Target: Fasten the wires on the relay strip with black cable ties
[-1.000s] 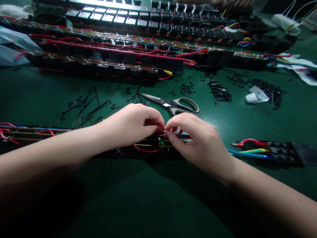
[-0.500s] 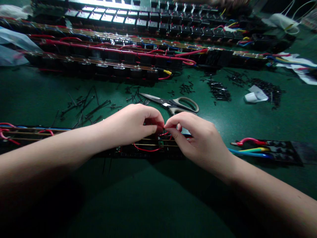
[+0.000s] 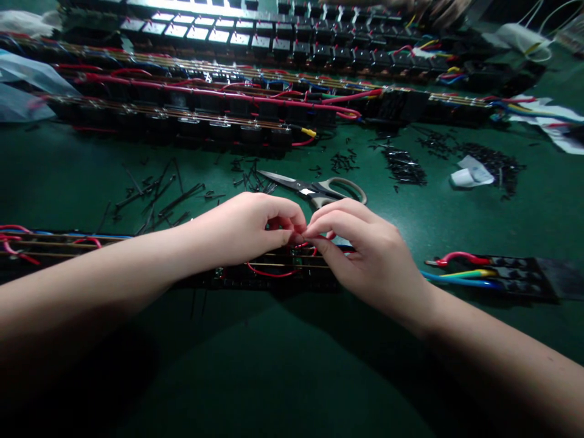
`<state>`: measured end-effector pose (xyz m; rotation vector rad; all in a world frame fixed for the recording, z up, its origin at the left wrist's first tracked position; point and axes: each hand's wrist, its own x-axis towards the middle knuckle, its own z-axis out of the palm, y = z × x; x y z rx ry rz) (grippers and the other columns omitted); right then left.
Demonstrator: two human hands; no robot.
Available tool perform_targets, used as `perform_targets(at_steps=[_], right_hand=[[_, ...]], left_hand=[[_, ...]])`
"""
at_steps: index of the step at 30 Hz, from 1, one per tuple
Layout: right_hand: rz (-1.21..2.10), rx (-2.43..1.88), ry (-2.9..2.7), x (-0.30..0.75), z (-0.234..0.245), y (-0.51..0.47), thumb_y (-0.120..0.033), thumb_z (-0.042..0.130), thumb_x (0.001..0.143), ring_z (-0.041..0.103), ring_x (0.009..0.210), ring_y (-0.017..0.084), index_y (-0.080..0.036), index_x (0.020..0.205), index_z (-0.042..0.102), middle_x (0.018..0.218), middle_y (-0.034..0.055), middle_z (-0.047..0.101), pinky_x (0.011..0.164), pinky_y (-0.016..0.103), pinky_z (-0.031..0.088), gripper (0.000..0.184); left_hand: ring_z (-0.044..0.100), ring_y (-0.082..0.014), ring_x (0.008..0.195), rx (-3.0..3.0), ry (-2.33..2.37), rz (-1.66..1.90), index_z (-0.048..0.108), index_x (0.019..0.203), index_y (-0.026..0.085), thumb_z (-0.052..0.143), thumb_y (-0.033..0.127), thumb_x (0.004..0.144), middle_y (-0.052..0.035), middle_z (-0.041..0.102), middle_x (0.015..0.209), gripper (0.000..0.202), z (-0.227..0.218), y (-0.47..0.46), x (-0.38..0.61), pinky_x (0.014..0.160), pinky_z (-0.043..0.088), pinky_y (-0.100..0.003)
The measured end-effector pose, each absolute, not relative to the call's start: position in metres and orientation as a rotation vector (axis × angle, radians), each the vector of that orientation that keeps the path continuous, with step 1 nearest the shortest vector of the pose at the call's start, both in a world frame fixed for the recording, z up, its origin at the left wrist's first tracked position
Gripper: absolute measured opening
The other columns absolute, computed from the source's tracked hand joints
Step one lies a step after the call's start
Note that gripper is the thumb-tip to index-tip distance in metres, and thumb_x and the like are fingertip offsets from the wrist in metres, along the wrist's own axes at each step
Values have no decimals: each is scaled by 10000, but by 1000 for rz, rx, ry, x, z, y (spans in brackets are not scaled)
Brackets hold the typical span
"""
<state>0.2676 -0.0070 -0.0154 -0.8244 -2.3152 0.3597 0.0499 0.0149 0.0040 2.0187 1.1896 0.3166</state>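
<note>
A long black strip of relays (image 3: 255, 277) with copper rails and coloured wires lies across the green table in front of me. Both hands meet over its middle. My left hand (image 3: 241, 228) is curled, with thumb and fingers pinched together at a thin red wire (image 3: 269, 273) that loops below the strip. My right hand (image 3: 365, 255) is also pinched, its fingertips touching those of the left at the same spot. What sits between the fingertips is too small to make out beyond the red wire.
Scissors (image 3: 319, 190) lie just behind my hands. Loose black cable ties (image 3: 159, 194) and cut ends (image 3: 404, 167) are scattered on the green mat (image 3: 292, 365). Several more wired relay strips (image 3: 205, 115) lie at the back. A white scrap (image 3: 472, 173) rests at right.
My right hand has shifted slightly up and left, closing against the left fingertips. The left hand and the strip have hardly moved.
</note>
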Motion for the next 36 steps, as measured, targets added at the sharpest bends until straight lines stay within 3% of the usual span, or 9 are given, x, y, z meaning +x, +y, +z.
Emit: perform_targets(at_steps=[7,14,18,29,36], right_hand=[[387,-835,-2339,265,-16,-6,-25,586,951,638,946,189,-153,964,620,963,88,683,771,297,515,133],[404,-827,-2320,263,-19,-4,-10,533,972,591,935,173,-177,945,551,945,69,630,838,297,502,170],[380,-825,-2299,264,-17,-4,-10,539,971,563,906,163,-185,948,536,935,55,610,813,283,493,177],[420,-870,-2229,266,-17,-5,-19,529,977,564,899,161,-202,950,524,939,38,594,796,296,497,184],[782,-940,-2031,266,-14,-4,-117,600,980,602,852,150,-224,974,561,937,8,612,745,299,521,115]], left_hand=[[550,-79,605,2026,1207,339,764,802,250,673,186,841,102,630,625,118,3,14,51,588,389,-201],[658,-116,726,2008,1195,276,744,823,262,619,229,825,96,732,753,129,4,13,49,676,463,-232],[664,-139,731,1993,1199,240,733,825,264,580,293,821,76,729,758,156,4,13,49,674,470,-258],[656,-143,715,1961,1193,149,727,758,260,562,285,774,70,714,721,168,7,16,52,672,465,-263],[605,-137,711,2035,1134,290,689,834,234,571,308,830,42,684,755,140,5,10,50,677,462,-258]])
